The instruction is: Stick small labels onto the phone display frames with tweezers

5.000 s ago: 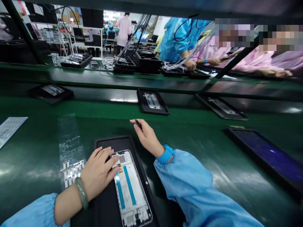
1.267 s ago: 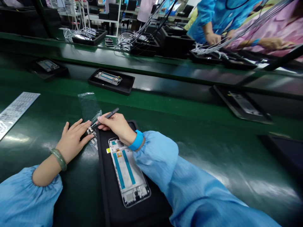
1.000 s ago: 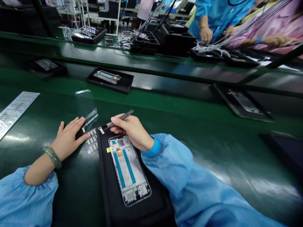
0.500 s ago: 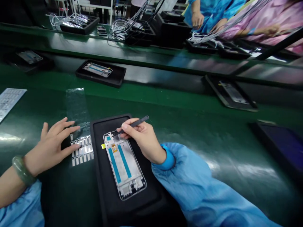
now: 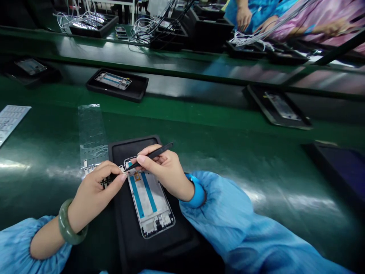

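A phone frame (image 5: 152,205) with two blue strips lies in a black tray (image 5: 121,243) in front of me. My right hand (image 5: 159,167) is closed around black tweezers (image 5: 155,152), held over the frame's upper end. Their tips meet a small white sticker (image 5: 122,168) at the frame's upper left corner. Thumb and forefinger of my left hand (image 5: 99,186) pinch that sticker from the other side. Partly hidden behind my left hand is a clear sheet (image 5: 94,146) with rows of similar small white stickers.
Farther back, black trays (image 5: 137,91) (image 5: 285,120) hold more phone frames. A printed white sheet (image 5: 11,120) lies at the left. A dark tray (image 5: 336,175) is at the right edge. Across the bench are cable bundles (image 5: 145,34) and co-workers' hands (image 5: 244,18).
My left hand has moved right from the sticker sheet to the frame's corner and closed on a small white sticker. The tweezers' tips have shifted left to meet it.
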`<state>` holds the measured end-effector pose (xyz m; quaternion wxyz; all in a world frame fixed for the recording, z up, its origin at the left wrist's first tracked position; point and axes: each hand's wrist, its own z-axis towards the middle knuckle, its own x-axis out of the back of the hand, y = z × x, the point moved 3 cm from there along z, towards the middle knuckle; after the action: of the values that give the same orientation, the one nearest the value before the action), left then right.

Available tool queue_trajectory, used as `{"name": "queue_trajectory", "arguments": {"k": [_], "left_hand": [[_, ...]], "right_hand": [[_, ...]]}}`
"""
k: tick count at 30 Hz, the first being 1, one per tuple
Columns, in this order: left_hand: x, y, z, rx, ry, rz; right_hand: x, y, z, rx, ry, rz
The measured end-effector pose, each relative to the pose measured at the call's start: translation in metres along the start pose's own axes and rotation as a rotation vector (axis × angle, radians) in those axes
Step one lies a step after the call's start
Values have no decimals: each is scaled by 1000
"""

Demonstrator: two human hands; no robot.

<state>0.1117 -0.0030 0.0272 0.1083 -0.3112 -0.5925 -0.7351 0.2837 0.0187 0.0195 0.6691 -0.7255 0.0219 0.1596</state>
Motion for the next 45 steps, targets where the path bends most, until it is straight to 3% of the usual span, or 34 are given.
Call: {"name": "queue_trajectory", "arguments": {"k": [8, 14, 18, 26, 45], "left_hand": [[-2, 3, -1, -6, -81, 88], [-8, -6, -2, -157, 9, 300], [-17, -11, -4, -232, -61, 414], [-17, -9, -4, -218, -87, 418], [-17, -10, -4, -235, -94, 406]], "right_hand": [[2, -15, -4, 178, -21, -327], [20, -15, 20, 72, 45, -168], [24, -4, 32, -6, -8, -223], [21, 0, 32, -26, -112, -296], [22, 1, 32, 15, -126, -448]]}}
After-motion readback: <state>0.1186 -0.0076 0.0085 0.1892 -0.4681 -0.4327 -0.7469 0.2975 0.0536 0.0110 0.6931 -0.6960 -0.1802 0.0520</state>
